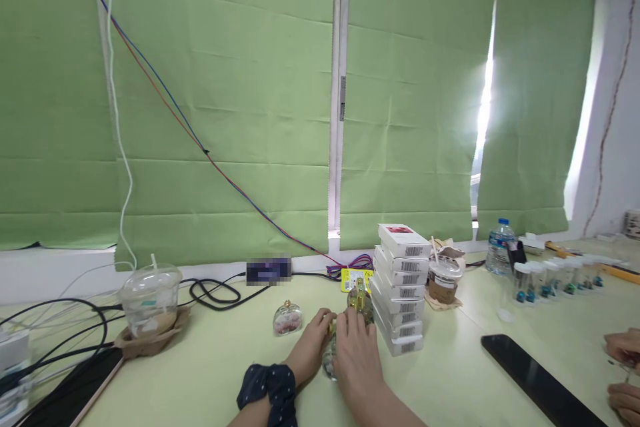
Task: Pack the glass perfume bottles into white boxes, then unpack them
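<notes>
My left hand (315,343), with a dark dotted scrunchie (267,390) at its wrist, and my right hand (357,353) are close together above the table. Their fingers are curled around a clear glass bottle (329,359), which shows between them and is mostly hidden. Just beyond my right fingertips stands another glass bottle (361,299) with a yellowish top. To the left of my hands, a small rounded glass bottle (287,319) with a gold-coloured cap and pinkish contents stands on the table. A stack of white boxes (403,293) rises close to my right hand.
Iced drink cups (150,300) (444,279) stand left and right. Behind lie black cables (215,293) and a yellow card (354,278). Rightward are a water bottle (499,247), small clear jars (547,280), a black phone-like slab (543,380) and another person's hands (625,373).
</notes>
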